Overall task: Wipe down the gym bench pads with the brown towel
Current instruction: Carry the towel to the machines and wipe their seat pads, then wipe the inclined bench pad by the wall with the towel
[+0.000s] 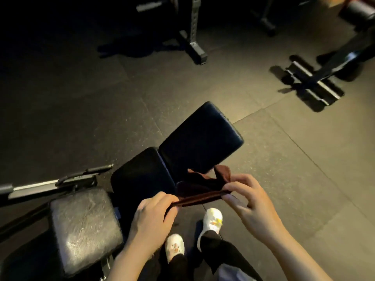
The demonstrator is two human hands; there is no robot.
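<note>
Your left hand [153, 209] pinches one end of brown towel [200, 189], your right hand [248, 198] pinches other end; towel stretched above bench pads [199, 138].

The dark rubber-tiled floor [284, 159] carries a gym bench [142, 175] with 3 black pads, a rack foot [195, 50], another machine's base [312, 82], and 2 white shoes [211, 220].

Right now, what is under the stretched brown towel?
Both hands, left hand and right hand, pinch the brown towel taut above the bench pads. Below it show pad edge and floor; what lies directly beneath is covered.
</note>
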